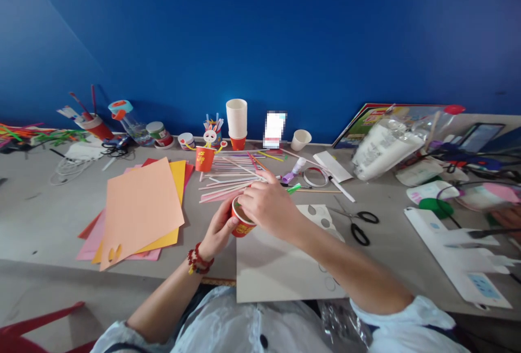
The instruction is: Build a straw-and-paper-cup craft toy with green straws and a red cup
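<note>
My left hand is wrapped round a small red paper cup with a white rim and yellow lettering, its mouth tilted up. My right hand reaches over the rim with its fingers bent and pressed together at the cup's mouth. Whatever those fingertips hold is hidden; a speck of green shows inside the cup. Just past the right hand, a green stick-like object shows. Below the cup lies a white sheet of card with drawn circles and cut-out holes.
Left are stacked coloured papers. Behind lie paper straws, a rabbit-decorated cup, stacked white cups and a phone. To the right are scissors, a tape roll and a power strip.
</note>
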Motion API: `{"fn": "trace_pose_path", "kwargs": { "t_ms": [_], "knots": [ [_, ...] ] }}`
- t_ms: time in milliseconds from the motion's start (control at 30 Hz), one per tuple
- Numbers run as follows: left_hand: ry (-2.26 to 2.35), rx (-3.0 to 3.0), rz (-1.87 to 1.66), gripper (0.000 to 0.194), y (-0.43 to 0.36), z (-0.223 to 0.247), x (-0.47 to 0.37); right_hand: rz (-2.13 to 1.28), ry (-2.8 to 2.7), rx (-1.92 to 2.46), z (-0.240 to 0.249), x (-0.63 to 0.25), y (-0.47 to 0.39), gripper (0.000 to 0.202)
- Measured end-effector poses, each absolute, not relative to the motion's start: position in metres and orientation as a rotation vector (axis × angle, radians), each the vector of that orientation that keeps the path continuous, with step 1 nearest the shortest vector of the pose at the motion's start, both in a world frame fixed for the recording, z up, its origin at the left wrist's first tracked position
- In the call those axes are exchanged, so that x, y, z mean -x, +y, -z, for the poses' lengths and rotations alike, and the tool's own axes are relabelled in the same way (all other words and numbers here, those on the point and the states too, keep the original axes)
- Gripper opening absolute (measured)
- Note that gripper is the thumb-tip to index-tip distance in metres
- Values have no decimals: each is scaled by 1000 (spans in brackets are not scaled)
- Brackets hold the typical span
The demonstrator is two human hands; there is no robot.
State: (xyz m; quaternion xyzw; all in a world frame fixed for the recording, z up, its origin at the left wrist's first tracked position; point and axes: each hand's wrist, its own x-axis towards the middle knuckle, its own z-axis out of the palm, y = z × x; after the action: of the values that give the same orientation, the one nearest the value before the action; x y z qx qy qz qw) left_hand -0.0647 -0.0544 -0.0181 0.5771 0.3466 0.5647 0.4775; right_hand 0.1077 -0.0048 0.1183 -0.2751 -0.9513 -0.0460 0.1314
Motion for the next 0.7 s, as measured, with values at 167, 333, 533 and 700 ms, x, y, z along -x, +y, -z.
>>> {"fn": "trace_pose_path", "kwargs": {
  "t_ms": [167,333,533,700],
  "knots": [
    [875,-1242,-1403,55,-56,32,66,224,-2698,769,-117,-102,-5,19],
    [937,-1211,-1434,58,-58,40,66,243,-2705,732,-119,-98,-5,24],
    [992,-1241,-1448,59,-59,41,67,236,-2717,718,-121,-96,-7,26],
    [968,-1340,-1429,59,-59,40,68,239,-2747,716,-123,-96,-7,25]
  ]
}}
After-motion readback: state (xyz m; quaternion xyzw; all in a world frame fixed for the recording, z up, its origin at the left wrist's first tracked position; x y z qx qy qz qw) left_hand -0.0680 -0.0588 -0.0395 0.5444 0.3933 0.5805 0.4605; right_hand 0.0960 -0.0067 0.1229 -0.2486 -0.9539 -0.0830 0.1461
